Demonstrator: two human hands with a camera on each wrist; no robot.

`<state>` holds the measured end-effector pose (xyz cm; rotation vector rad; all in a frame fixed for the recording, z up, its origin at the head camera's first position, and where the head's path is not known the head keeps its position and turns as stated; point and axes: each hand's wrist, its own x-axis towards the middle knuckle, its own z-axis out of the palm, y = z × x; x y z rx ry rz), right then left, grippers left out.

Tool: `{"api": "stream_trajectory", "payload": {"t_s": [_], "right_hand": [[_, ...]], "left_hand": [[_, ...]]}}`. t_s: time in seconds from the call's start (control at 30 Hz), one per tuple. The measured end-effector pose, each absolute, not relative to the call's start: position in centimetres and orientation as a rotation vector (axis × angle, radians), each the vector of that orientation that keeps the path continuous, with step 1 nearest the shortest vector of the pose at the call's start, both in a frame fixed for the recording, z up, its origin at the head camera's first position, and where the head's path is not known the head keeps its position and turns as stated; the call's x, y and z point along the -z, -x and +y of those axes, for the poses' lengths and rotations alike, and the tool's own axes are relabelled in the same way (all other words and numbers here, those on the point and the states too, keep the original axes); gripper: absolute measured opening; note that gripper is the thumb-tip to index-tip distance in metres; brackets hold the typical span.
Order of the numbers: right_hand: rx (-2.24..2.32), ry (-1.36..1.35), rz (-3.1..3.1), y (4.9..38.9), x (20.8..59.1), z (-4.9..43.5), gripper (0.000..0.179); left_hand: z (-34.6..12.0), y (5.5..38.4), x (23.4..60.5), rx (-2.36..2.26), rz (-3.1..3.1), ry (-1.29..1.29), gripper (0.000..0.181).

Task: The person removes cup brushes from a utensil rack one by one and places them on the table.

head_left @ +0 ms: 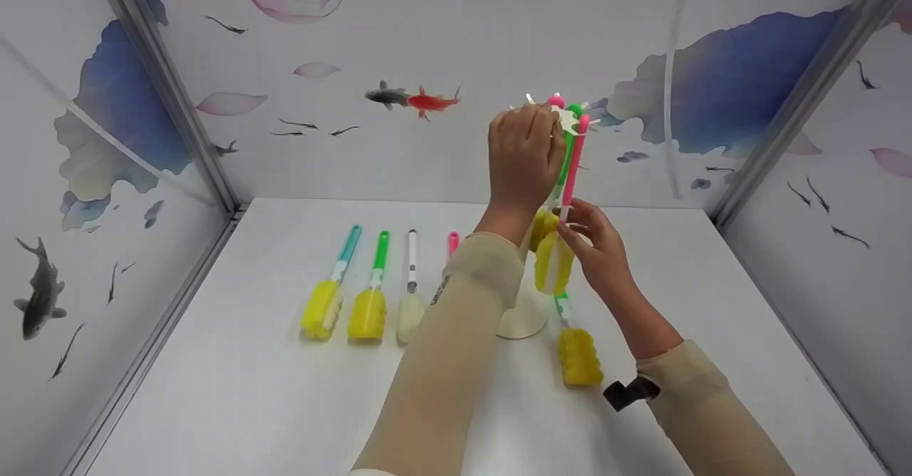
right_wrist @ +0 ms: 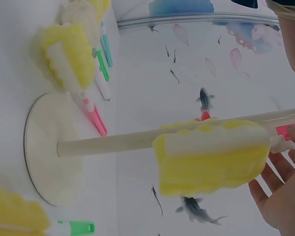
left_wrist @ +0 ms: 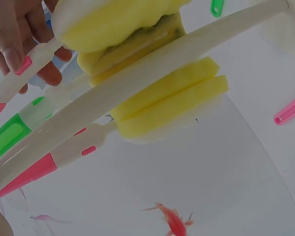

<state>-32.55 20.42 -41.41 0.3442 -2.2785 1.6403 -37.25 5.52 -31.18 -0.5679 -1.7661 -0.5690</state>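
My left hand (head_left: 526, 152) has its fingers curled at the top of a cream stand (head_left: 524, 319), gripping its hooked crown (head_left: 566, 118). Several sponge bottle brushes hang there by their handles, sponge ends down. My right hand (head_left: 600, 251) pinches the white neck of a pink-handled bottle brush (head_left: 576, 166) with a yellow-and-white sponge (right_wrist: 214, 157). That brush hangs beside the pole (right_wrist: 108, 146). In the left wrist view, a green-handled brush (left_wrist: 11, 137) and another pink-handled brush (left_wrist: 32, 177) hang close by. The left hand hides part of the crown.
On the white table lie a teal-handled brush (head_left: 326, 308), a green-handled brush (head_left: 368, 312), a white-handled brush (head_left: 411, 312) and a pink-handled one (head_left: 453, 242), partly behind the left arm. Another green-handled brush (head_left: 578, 355) lies right of the stand's base. Printed panels (head_left: 427, 155) enclose the table.
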Motion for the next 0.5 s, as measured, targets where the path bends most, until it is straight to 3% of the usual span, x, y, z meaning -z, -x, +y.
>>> {"api": "stream_trajectory", "payload": {"t_s": [0.5], "right_hand": [[-1.771, -0.415, -2.271, 32.30, 40.78, 20.65, 0.046]], "left_hand": [[5.60, 37.25, 31.23, 0.589, -1.767, 0.571, 0.020]]}}
